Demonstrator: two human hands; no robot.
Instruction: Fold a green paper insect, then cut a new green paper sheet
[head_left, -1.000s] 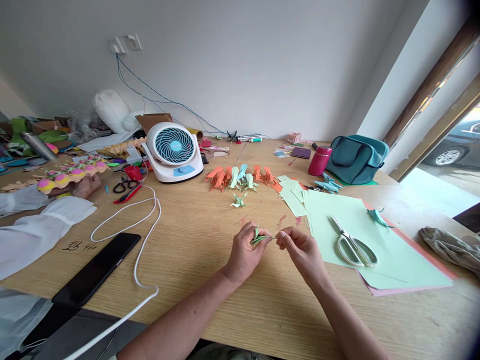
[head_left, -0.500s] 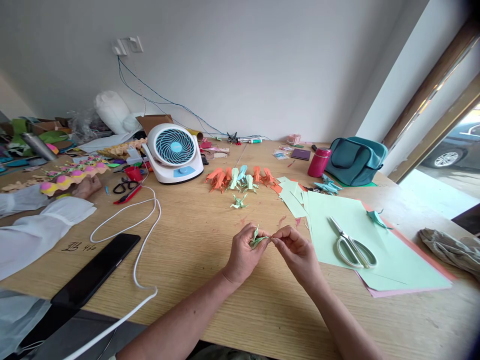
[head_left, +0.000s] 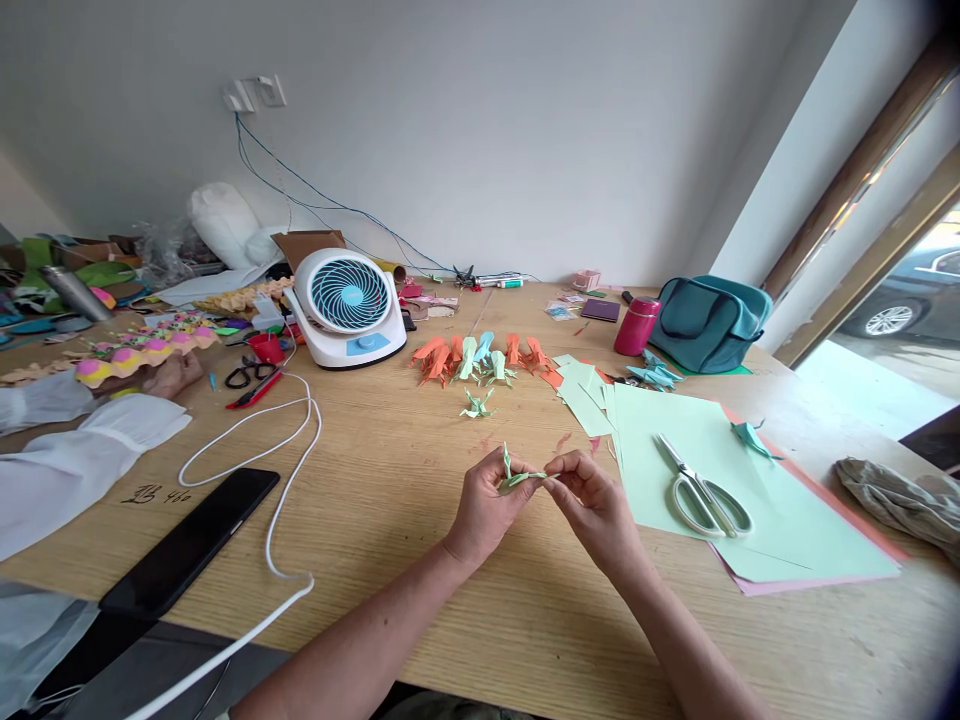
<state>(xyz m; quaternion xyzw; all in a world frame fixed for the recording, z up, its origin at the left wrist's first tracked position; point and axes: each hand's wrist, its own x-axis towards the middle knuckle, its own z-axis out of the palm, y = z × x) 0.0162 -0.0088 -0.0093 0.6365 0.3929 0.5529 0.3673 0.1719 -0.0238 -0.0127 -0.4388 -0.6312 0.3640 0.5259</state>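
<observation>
My left hand (head_left: 484,498) and my right hand (head_left: 596,505) meet just above the wooden table (head_left: 420,560), both pinched on one small pale green folded paper crane (head_left: 517,475). The left fingers grip its body, with one point sticking up. The right fingertips pinch its thin tip on the right side. Beyond my hands a single green crane (head_left: 478,403) lies alone, and behind it stands a row of orange, green and blue cranes (head_left: 480,355).
Scissors (head_left: 701,490) lie on green paper sheets (head_left: 750,500) at right, near a teal bag (head_left: 709,320) and pink bottle (head_left: 636,325). A fan (head_left: 349,305), white cable (head_left: 281,480) and black phone (head_left: 187,545) are left. Another person's white sleeve (head_left: 75,470) rests at far left.
My two hands have drawn slightly closer together around the green crane, and its upright point shows more. Everything else on the table stays put.
</observation>
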